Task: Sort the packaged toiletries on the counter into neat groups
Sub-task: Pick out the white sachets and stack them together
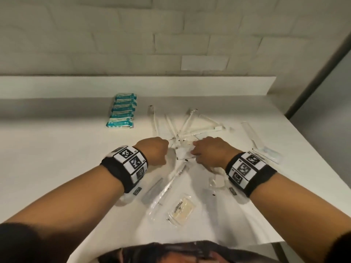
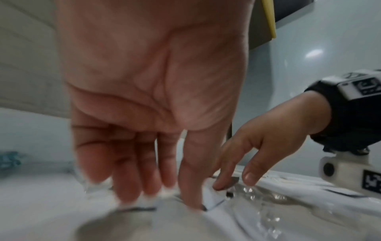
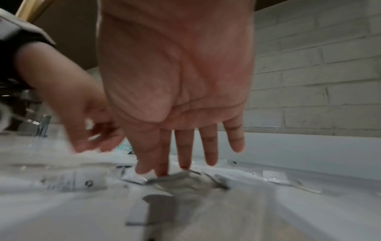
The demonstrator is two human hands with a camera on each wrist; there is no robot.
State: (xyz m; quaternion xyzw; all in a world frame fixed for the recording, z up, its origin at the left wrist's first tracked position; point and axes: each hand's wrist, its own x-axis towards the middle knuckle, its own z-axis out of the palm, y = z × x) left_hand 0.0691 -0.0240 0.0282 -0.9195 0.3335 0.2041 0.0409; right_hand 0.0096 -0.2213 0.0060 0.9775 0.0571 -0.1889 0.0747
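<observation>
**Teal packets grouped, clear-wrapped pile left to sort**

Teal packets (image 1: 121,111) are seen lined up in one tidy overlapping row on the white bench (image 1: 57,149); this is the only group that looks finished, and it serves as the landmark here. To the right of that row, a loose fan of long clear-wrapped sticks (image 1: 182,124), likely toothbrushes, is left crossed and unsorted. Further right of the row, near the bench edge, two more clear sleeves (image 1: 254,137) are lying apart from the rest. Nearer the person than the row, a small flat cream sachet (image 1: 181,208) and a long clear sleeve (image 1: 167,186) are also scattered.

The left hand (image 1: 154,151) and the right hand (image 1: 209,151) are held low over the near end of the fan, right of and nearer than the teal row. In the wrist views both hands are shown with fingers extended downward, fingertips (image 2: 191,192) touching the crinkled wrappers; the right thumb and forefinger (image 3: 153,169) are set against a small white packet corner (image 3: 136,178), but a firm pinch cannot be confirmed through the blur.

By this judgement, roughly one group is done and the bulk of the sorting is left.
</observation>
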